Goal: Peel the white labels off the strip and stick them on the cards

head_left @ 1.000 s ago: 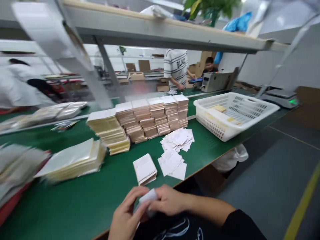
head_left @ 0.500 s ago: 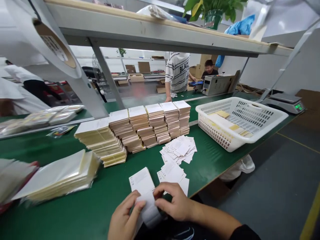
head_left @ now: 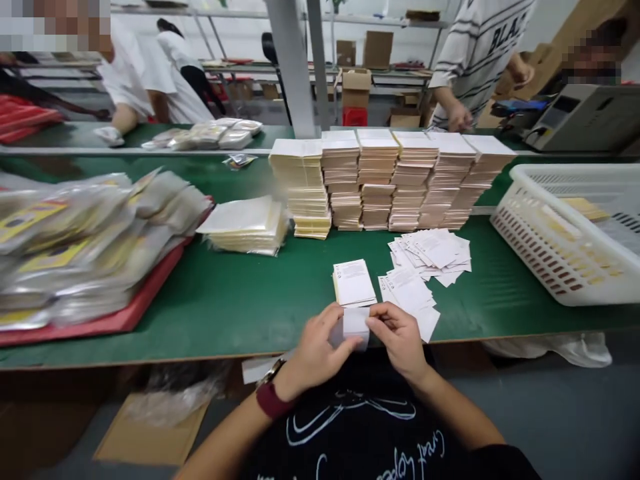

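Observation:
My left hand (head_left: 317, 350) and my right hand (head_left: 400, 339) pinch a small folded white paper card (head_left: 356, 325) between them, just over the table's near edge. Right above them, a small stack of white cards (head_left: 354, 282) lies on the green workbench (head_left: 240, 300). Loose white paper slips (head_left: 430, 250) are scattered to the right of that stack, with their lower corner close to my right hand. Farther back stand tall rows of cream booklet stacks (head_left: 395, 177), and a flat pile of cream packets (head_left: 245, 227) lies to their left.
A red tray (head_left: 105, 325) heaped with foil packets sits at left, and a white plastic basket (head_left: 565, 233) at right. A co-worker in a striped shirt (head_left: 475, 60) stands across the bench beside a grey machine (head_left: 585, 117). Cardboard lies on the floor below.
The view has swung left and lower, bringing the red tray fully in sight. My hands now sit nearer the table's edge, still holding the white card, and the card stack lies apart above them.

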